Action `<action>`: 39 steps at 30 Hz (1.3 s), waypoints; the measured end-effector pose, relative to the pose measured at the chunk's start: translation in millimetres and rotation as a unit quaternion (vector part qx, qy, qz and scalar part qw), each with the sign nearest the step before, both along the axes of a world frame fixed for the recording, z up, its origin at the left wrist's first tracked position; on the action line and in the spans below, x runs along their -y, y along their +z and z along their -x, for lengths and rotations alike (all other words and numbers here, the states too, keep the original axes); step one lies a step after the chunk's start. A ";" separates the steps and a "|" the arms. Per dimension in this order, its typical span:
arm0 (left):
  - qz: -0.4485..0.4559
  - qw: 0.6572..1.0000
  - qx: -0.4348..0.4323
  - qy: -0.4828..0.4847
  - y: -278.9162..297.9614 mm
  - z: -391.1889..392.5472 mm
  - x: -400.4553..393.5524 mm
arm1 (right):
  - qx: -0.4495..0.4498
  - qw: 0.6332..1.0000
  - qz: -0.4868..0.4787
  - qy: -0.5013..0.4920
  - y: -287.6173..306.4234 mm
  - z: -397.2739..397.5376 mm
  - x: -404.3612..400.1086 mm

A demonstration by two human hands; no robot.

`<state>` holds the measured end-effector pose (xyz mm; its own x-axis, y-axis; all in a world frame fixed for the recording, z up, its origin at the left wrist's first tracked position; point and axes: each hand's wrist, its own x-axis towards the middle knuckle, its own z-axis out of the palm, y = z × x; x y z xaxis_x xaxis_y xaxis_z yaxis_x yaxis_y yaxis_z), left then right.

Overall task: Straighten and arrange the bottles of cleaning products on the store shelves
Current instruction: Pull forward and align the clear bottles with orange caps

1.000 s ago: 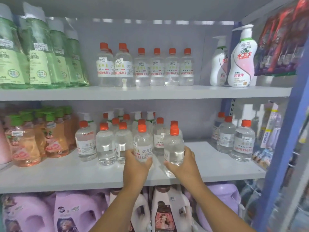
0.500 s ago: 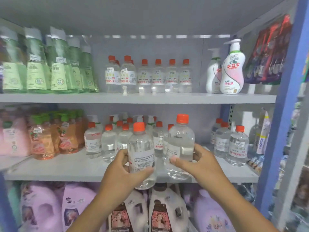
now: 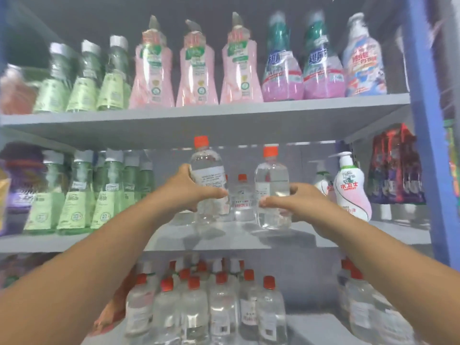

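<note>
While gripped, one clear bottle (image 3: 207, 175) inside each hand's fingers (image 3: 214, 192).

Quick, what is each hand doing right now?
Left hand: grips a clear orange-capped bottle.
Right hand: grips a second clear bottle.

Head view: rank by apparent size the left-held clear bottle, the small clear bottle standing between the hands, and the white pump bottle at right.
1. Left-held clear bottle, though nearness inflates it.
2. White pump bottle.
3. Small clear bottle, smallest and standing farther back.
</note>
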<state>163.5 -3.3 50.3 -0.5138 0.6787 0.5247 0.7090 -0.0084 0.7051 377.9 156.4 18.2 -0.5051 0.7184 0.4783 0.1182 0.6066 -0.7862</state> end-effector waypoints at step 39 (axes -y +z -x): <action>0.235 0.901 -0.346 0.115 52.4 97.2 -192.9 | 0.316 0.944 -0.092 -0.011 9.3 150.7 -172.7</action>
<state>66.3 189.6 102.7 -0.3304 0.8262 0.4563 0.9248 0.3800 -0.0183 227.1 329.2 27.5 -0.7181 0.6653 0.2041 0.5420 0.7187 -0.4355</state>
